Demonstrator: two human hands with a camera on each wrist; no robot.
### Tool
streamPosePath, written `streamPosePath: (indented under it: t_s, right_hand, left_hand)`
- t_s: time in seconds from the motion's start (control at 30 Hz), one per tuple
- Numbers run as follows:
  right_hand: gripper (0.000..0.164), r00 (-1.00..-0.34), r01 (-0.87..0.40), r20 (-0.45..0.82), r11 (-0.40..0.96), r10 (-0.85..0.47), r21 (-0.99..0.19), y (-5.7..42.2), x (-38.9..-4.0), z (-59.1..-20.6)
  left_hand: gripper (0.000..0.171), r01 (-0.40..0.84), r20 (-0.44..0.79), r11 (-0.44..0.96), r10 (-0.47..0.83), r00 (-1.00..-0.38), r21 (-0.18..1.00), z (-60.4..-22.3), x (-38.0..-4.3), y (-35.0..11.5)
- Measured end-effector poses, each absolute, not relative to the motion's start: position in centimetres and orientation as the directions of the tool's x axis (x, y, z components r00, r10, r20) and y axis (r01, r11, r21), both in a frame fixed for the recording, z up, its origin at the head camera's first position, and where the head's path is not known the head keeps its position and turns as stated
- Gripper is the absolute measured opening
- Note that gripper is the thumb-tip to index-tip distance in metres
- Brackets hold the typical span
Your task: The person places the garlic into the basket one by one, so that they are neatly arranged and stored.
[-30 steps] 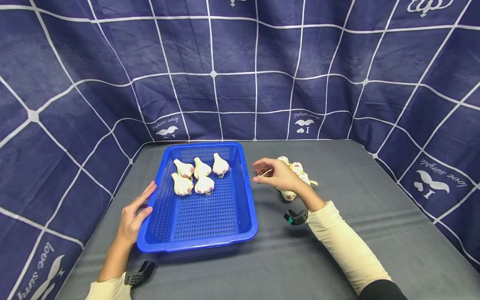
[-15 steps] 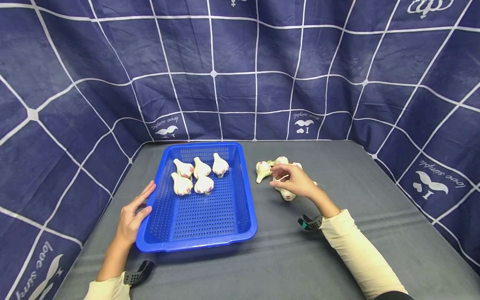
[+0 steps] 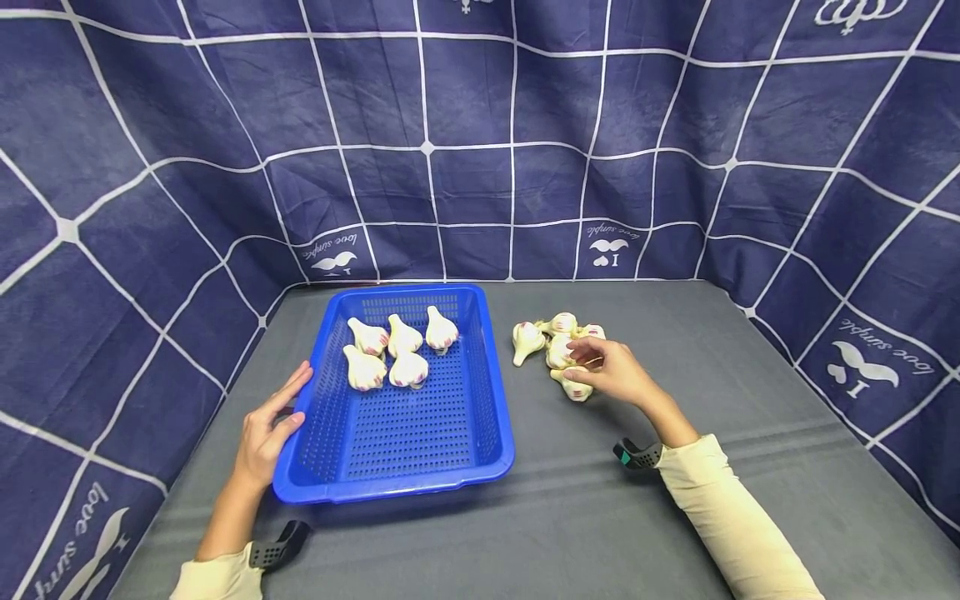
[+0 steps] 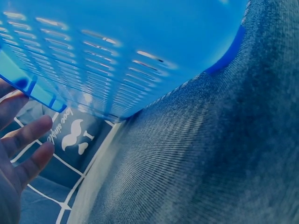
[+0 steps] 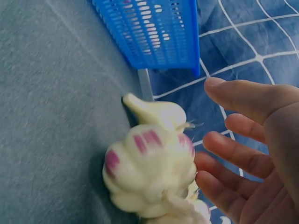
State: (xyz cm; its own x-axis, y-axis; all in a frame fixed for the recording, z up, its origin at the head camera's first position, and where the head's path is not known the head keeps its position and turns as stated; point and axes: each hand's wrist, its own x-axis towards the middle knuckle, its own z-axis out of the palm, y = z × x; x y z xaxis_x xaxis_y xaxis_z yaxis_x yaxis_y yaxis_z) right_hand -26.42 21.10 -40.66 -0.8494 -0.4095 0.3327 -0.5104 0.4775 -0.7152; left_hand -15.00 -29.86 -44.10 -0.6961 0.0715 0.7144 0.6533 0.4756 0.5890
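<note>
**Nearest garlic bulb (image 3: 577, 389) lies between the right hand (image 3: 615, 371) and the basket (image 3: 397, 490)**

Against the basket's left side rests the left hand (image 3: 262, 433), fingers extended, gripping nothing.

To the basket's right, the right hand has its thumb spread from loosely bent fingers and holds nothing. Seen from the head, its thumb overlaps the nearest garlic bulb; whether they touch, I cannot tell. The bulb's neck points left toward the basket, so its long axis runs roughly sideways. The right hand is much the nearer one; the left is across the basket.

Slightly farther, right of the basket, other bulbs (image 3: 562, 323) cluster on the grey surface (image 3: 675, 325). Five bulbs (image 3: 408, 369) sit inside the basket, toward its far left. Behind the basket hangs a blue checked cloth (image 3: 480, 192).
</note>
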Motion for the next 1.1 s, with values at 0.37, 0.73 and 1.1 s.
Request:
streamPosePath:
  t_s: [0.37, 0.73, 1.1]
  right_hand:
    - [0.041, -0.856, -0.516, 0.348, 0.576, -0.383, -0.634, 22.1, -26.0, -41.9]
    - [0.052, -0.815, -0.574, 0.412, 0.665, -0.408, -0.478, 22.4, -25.8, -42.7]
    - [0.062, -0.760, -0.644, 0.439, 0.649, -0.479, -0.405, 22.6, -25.8, -43.8]
  left_hand:
    - [0.050, 0.653, 0.711, 0.470, 0.072, -0.699, 0.594, -44.1, -15.1, -29.7]
    - [0.050, 0.656, 0.722, 0.479, 0.064, -0.689, 0.583, -44.4, -15.1, -29.9]
    - [0.050, 0.643, 0.712, 0.481, 0.053, -0.700, 0.596, -44.5, -15.1, -29.7]
